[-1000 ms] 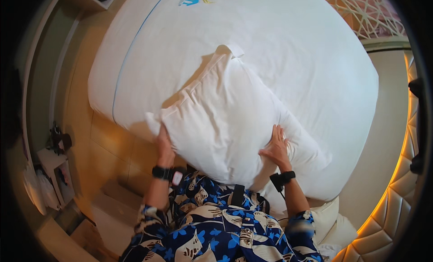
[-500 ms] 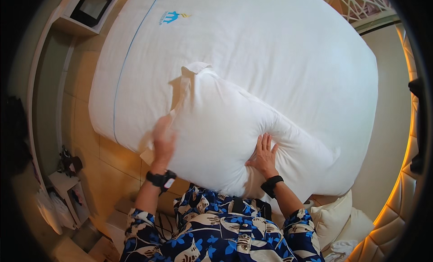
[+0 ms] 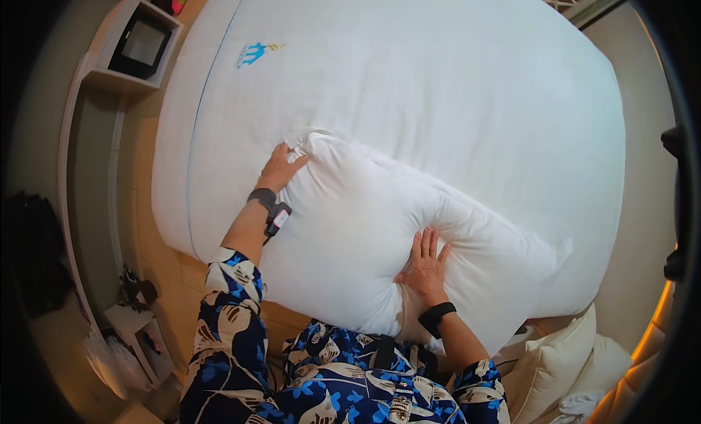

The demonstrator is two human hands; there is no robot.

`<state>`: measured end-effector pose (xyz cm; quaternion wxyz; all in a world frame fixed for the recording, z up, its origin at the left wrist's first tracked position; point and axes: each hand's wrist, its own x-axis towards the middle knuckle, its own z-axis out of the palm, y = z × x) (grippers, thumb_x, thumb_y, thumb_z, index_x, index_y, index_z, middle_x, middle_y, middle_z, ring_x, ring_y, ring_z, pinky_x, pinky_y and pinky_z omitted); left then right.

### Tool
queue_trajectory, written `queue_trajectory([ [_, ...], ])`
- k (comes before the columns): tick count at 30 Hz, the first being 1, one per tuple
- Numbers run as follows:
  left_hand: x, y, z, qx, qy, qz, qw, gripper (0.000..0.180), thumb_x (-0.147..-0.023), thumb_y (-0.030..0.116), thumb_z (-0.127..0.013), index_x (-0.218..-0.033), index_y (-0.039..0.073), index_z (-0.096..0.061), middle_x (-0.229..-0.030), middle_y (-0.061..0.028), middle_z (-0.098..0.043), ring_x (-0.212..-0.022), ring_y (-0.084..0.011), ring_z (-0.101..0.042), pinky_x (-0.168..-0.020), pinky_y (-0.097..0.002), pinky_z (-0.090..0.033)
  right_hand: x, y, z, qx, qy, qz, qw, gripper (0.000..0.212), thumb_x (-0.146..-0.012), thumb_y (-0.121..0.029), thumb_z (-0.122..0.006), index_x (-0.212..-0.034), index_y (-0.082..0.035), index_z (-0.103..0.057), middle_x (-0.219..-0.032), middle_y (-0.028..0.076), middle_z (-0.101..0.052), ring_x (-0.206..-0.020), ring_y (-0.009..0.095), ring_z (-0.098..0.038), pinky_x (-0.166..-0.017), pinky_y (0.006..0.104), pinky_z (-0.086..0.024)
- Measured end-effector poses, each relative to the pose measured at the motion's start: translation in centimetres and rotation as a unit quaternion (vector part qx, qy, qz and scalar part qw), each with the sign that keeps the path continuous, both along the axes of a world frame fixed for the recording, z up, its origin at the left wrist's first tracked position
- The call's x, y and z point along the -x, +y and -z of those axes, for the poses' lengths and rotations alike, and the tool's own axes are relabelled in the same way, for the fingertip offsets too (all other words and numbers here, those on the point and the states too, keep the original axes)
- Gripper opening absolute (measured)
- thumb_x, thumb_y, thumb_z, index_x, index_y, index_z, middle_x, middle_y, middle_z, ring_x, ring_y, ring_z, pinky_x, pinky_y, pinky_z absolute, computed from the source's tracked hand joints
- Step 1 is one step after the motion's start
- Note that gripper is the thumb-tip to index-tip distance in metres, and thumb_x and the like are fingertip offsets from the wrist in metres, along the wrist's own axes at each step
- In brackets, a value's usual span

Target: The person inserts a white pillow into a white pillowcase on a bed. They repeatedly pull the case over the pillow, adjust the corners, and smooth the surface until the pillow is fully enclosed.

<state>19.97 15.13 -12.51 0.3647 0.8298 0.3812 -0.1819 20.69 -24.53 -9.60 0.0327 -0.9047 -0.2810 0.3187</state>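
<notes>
A plump white pillow [image 3: 343, 234] in a white pillowcase lies across the near part of the bed, its middle right side pressed into a deep dent. My right hand [image 3: 426, 267] rests flat in that dent with fingers spread. At the pillow's far left corner, my left hand [image 3: 283, 168] closes on the edge of the pillowcase [image 3: 310, 137], thumb on top; its fingertips are partly hidden by the cloth. Creases run from that corner toward the pillow's middle. The white bed cover [image 3: 453, 88] beneath carries a blue line and a small blue and yellow emblem.
More white pillows [image 3: 548, 358] are piled at the lower right by a padded panel [image 3: 642, 351]. A shelf unit with a dark box [image 3: 142, 48] stands at the upper left. A small white cabinet [image 3: 139, 340] stands at the lower left on the tiled floor.
My left hand has moved up and away along the pillow's left edge to the far corner. The upright flap there is now folded down. My right hand stays pressed on the pillow.
</notes>
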Motion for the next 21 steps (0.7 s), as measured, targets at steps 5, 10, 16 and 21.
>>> queue_trajectory([
  [5,-3.5,0.3,1.6,0.161,-0.152,-0.102,0.97,0.049,-0.08,0.031,-0.066,-0.113,-0.002,-0.055,-0.109,-0.0157,-0.061,-0.098,-0.0238,-0.057,-0.085,-0.0311,-0.045,0.2,-0.6,0.8,-0.024,-0.016,0.001,1.0,0.119,-0.051,-0.043,-0.083,-0.142,0.0,-0.02,-0.15,0.021,-0.015,-0.14,0.035,-0.008,-0.108,0.0611,-0.008],
  [10,-7.0,-1.2,2.4,0.0,-0.254,0.021,0.967,0.025,-0.085,0.022,-0.062,-0.097,0.0,-0.065,-0.083,-0.0068,-0.065,-0.079,-0.0137,-0.057,-0.071,-0.0282,-0.046,0.2,-1.2,1.7,-0.032,-0.02,0.006,0.999,0.12,-0.049,-0.041,-0.083,-0.142,0.001,-0.021,-0.15,0.022,-0.015,-0.14,0.035,-0.009,-0.108,0.0604,-0.008],
  [16,-4.9,1.8,5.2,-0.224,-0.088,-0.036,0.97,0.03,-0.084,0.031,-0.051,-0.085,0.003,-0.063,-0.081,-0.0185,-0.064,-0.076,-0.0361,-0.059,-0.068,-0.042,-0.048,0.3,-1.3,1.7,-0.057,-0.016,0.003,0.998,0.123,-0.046,-0.042,-0.083,-0.141,0.003,-0.02,-0.15,0.022,-0.015,-0.14,0.036,-0.009,-0.108,0.06,-0.01],
  [21,-6.1,1.2,-1.2,-0.157,-0.254,-0.049,0.953,0.019,-0.088,0.024,-0.053,-0.089,0.007,-0.063,-0.083,-0.0076,-0.062,-0.075,-0.0218,-0.059,-0.067,-0.0329,-0.046,0.3,-1.3,2.1,-0.051,-0.018,0.007,0.998,0.122,-0.047,-0.044,-0.083,-0.141,0.003,-0.021,-0.149,0.022,-0.016,-0.14,0.036,-0.011,-0.109,0.0583,-0.011],
])
